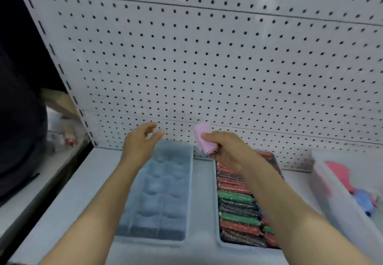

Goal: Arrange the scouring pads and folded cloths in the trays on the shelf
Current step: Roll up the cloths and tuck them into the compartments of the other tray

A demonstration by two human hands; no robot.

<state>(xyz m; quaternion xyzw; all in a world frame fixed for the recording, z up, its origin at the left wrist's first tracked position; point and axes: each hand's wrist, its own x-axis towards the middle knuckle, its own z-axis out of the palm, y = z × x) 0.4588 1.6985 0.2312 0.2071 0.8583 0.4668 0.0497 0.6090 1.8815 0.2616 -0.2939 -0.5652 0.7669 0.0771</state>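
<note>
Two trays, the left tray (188, 192) and right tray (216, 213); one pink cloth (204, 138); one clear bin (339, 202); scouring pads (236, 208) too blurred to count.

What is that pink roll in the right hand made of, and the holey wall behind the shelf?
Pink roll: soft cloth, perhaps terry or microfibre; its surface looks fuzzy and matte, though blurred. Holey wall: probably painted metal pegboard, smooth pale grey with evenly punched holes.
</note>
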